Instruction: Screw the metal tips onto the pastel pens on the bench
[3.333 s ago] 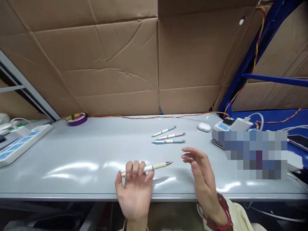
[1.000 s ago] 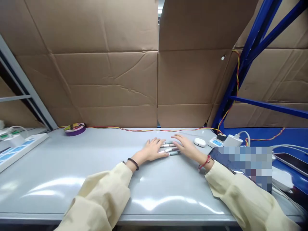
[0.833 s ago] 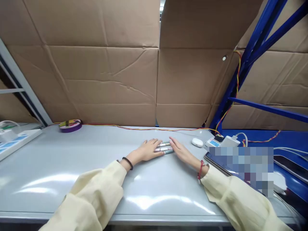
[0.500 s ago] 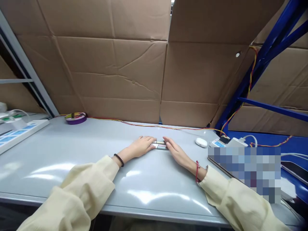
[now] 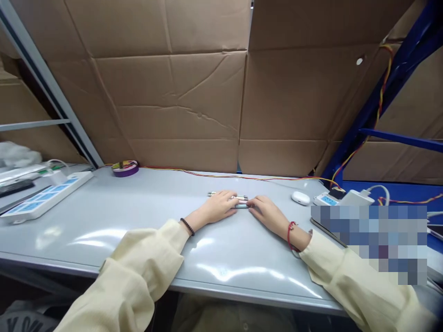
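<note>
Several slim pens (image 5: 242,206) lie side by side on the grey table, partly hidden by my fingers. My left hand (image 5: 218,207), with a dark bead bracelet at the wrist, rests over them with fingers bent around their middle and the thumb on the near side. Beyond its knuckles, the end of the farthest pen (image 5: 211,194) sticks out to the left. At the pens' right ends, my right hand (image 5: 270,214), wearing a red cord bracelet, has its fingers curled and the fingertips closed on the end of the nearest, bluish pen.
A purple-rimmed tape roll (image 5: 125,169) sits at the back left, near a white power strip (image 5: 51,196). Back right are a white earbud case (image 5: 300,198), a white charger (image 5: 356,198) and a blurred-out patch. Twisted red-yellow wire (image 5: 194,173) runs along the cardboard wall (image 5: 173,120).
My left hand has shifted over the pens, and the farthest pen now pokes out left. My right fingers have curled in from lying straighter at the pens' ends. The view has shifted slightly.
</note>
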The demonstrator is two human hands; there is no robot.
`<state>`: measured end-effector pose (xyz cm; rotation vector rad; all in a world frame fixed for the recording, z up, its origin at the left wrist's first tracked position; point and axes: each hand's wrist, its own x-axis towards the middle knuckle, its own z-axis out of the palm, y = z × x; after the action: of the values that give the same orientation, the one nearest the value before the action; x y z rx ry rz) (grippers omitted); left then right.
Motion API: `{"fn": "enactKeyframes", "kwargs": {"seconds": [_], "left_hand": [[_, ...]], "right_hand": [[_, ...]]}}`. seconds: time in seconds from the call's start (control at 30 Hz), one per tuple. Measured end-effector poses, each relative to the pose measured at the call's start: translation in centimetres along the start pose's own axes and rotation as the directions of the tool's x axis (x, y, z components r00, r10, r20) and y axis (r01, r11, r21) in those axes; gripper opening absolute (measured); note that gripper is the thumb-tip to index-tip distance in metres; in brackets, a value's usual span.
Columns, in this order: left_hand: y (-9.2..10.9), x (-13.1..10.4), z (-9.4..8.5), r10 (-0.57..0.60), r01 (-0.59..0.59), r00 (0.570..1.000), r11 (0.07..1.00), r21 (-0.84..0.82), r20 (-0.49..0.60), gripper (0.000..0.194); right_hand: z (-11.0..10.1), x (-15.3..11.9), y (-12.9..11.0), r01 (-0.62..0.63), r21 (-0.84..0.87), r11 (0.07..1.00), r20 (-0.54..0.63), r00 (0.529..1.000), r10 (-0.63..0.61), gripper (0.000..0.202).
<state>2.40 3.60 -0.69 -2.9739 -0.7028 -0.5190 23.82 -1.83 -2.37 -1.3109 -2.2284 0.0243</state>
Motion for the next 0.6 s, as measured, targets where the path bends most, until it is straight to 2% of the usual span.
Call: {"fn": "enactKeyframes", "kwargs": {"seconds": [0.27,0.37,0.47,0.53,0.6], "left_hand": [[0.1,0.1,0.3,-0.018,0.018,1.0,0.997,-0.07,0.005,0.014],[-0.1,0.1,0.6,-0.046,0.043,0.999,0.989,-0.143,-0.02,0.012],[-0.1,0.3,1.1,-0.103,0.085,0.993,0.967,-0.241,-0.063,0.011],[0.0,0.5,1.6,-0.169,0.13,0.981,0.94,-0.316,-0.1,0.016],[0.3,0.6,1.9,-0.28,0.196,0.947,0.891,-0.41,-0.156,0.021]], "right_hand": [[0.0,-0.1,0.2,-0.008,0.005,1.0,-0.009,1.0,0.008,0.016],[-0.5,0.0,-0.7,0.007,-0.013,1.0,-0.08,0.997,-0.008,0.021],[-0.7,0.5,-3.8,0.151,-0.03,0.988,-0.202,0.967,-0.154,0.025],[-0.2,1.3,-6.9,0.314,-0.04,0.949,-0.164,0.934,-0.316,0.029],[0.7,2.6,-10.0,0.38,-0.03,0.924,-0.113,0.918,-0.381,0.03]]}}
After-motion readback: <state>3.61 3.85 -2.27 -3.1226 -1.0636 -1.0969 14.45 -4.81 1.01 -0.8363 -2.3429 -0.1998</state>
